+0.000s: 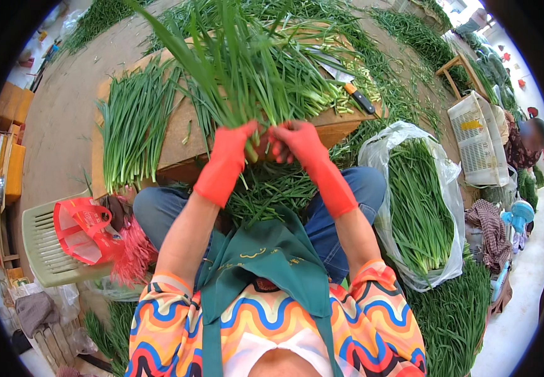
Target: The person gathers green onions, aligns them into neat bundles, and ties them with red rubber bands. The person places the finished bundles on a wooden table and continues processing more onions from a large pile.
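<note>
Both my hands are in red rubber gloves at the near edge of a low wooden table (177,139). My left hand (236,139) is closed round the lower ends of a bunch of garlic chives (225,81), whose long leaves rise away from me, blurred at the tips. Close beside it, my right hand (296,139) has its fingers curled round the stalks of more chives (275,81). A neat pile of chives (135,122) lies at the table's left. On the right is a knife (360,98) with a black and orange handle, among cut stalk ends.
A clear plastic bag (372,154) full of chives stands by my right knee. To my left, a pale green plastic stool (39,242) bears a red bag (83,229) and pink string (134,251). Chive scraps cover the floor beyond the table. Another person sits far right near a white crate (476,141).
</note>
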Demonstrator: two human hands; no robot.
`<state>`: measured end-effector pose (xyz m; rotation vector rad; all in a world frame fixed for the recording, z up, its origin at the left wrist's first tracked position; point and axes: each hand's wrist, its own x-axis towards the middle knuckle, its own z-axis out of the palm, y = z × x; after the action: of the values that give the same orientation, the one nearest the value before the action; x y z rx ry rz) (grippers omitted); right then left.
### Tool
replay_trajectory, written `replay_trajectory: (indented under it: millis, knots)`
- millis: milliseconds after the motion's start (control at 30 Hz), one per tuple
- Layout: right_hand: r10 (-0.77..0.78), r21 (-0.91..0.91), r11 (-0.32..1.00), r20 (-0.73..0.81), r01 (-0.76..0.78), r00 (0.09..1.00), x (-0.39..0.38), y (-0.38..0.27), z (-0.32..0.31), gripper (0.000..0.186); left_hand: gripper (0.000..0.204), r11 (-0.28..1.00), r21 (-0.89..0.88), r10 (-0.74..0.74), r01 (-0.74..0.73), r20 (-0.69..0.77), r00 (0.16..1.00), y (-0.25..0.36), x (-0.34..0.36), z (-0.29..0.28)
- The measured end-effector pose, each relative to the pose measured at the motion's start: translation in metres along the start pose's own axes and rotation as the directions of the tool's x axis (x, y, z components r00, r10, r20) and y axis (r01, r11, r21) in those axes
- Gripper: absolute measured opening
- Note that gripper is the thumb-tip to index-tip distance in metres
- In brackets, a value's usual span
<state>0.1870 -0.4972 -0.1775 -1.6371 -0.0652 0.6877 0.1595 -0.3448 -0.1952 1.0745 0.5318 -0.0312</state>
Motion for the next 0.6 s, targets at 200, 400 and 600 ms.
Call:
replay_trajectory:
  millis: [200, 400, 600]
  knots:
    - [0.077, 0.376, 0.925, -0.061, -0.048, 0.995, -0.030, 0.076, -0.010, 0.023, 0.024, 0.909, -0.247, -0.328, 0.336, 0.076, 0.942, -0.064, -0.039, -0.062]
    - [-0.365, -0.572, 0.761, 0.009, 0.305, 0.931, -0.051, 0.067, 0.051, 0.023, 0.024, 0.921, -0.201, -0.262, 0.335, 0.319, 0.911, -0.065, -0.037, -0.064]
    - [0.222, -0.041, 0.974, 0.022, -0.221, 0.975, -0.031, 0.051, 0.023, 0.023, 0.026, 0.923, -0.145, -0.307, 0.356, 0.279, 0.910, -0.058, -0.051, -0.068]
